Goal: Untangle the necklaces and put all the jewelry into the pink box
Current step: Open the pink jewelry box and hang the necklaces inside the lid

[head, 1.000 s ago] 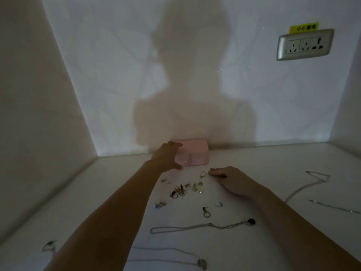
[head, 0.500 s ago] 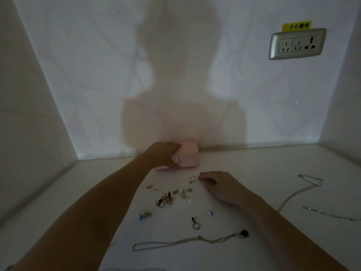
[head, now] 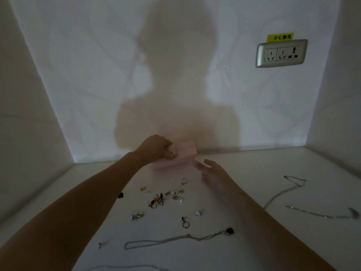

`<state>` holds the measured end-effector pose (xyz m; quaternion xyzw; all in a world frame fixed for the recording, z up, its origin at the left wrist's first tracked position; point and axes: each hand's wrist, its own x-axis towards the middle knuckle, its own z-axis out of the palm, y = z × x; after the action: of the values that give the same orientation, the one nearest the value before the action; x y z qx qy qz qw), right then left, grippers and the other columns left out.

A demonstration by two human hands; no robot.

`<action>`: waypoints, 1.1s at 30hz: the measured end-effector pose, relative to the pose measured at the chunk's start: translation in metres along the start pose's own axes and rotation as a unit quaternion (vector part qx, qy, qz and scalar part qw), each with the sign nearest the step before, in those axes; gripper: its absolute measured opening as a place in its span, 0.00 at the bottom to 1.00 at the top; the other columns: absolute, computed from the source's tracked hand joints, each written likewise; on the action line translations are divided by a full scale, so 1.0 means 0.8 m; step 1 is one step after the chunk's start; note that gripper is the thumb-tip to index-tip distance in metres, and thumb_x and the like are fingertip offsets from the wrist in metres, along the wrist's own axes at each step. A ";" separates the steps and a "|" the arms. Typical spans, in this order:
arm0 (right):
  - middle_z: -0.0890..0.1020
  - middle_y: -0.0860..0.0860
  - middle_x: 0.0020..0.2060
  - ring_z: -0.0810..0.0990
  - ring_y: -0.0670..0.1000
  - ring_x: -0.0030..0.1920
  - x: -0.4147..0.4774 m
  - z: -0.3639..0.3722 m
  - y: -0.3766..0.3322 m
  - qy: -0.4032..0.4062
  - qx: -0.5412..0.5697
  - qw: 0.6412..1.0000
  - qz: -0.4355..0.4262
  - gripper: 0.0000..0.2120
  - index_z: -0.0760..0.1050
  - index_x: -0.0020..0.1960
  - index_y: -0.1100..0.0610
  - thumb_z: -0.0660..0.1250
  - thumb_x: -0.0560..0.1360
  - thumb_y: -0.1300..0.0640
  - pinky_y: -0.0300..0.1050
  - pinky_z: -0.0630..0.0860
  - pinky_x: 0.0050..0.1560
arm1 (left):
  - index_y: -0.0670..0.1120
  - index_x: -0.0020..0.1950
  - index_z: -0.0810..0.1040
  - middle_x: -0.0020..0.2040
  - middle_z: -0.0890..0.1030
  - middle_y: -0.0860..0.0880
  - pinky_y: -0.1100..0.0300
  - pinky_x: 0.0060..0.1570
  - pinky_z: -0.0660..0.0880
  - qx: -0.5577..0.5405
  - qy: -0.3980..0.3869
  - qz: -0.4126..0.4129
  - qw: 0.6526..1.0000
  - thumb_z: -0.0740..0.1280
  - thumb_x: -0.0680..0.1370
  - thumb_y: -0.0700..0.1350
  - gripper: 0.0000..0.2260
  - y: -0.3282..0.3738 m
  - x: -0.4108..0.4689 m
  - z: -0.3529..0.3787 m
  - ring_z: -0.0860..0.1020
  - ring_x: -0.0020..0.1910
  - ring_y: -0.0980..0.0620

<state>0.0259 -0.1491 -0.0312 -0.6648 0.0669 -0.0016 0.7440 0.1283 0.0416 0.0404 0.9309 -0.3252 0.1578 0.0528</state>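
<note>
The pink box [head: 185,152] is closed and tilted up off the white surface near the back wall. My left hand [head: 156,149] grips its left end. My right hand [head: 212,173] hovers blurred just right of and below the box, fingers loose, holding nothing. Several small rings and earrings [head: 164,197] lie scattered in front of the hands. A silver necklace with a dark pendant [head: 175,239] stretches across the near surface. Two more chains lie to the right, one [head: 283,190] bent, the other [head: 320,214] straight.
The white surface is boxed in by a back wall and two side walls. A wall socket [head: 281,53] with a yellow label sits high on the right. Another thin chain [head: 121,267] shows at the bottom edge. A small dark piece [head: 120,195] lies beside my left forearm.
My left hand has lifted and turned the pink box off the surface. My right hand has left the rings and risen toward the box.
</note>
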 end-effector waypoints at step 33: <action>0.71 0.48 0.52 0.76 0.56 0.56 -0.178 -0.013 -0.089 0.130 0.156 0.972 -0.117 0.31 0.57 0.70 0.52 0.68 0.73 0.46 0.58 0.82 0.45 | 0.39 0.60 0.72 0.50 0.79 0.42 0.54 0.35 0.69 0.150 0.187 0.088 0.967 0.53 0.82 0.42 0.13 0.213 -0.117 -0.111 0.79 0.42 0.41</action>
<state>-0.1100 -0.1551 0.0520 -0.5383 0.0836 -0.1851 0.8179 -0.0703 -0.0190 0.0927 0.8498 -0.3628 0.3801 -0.0418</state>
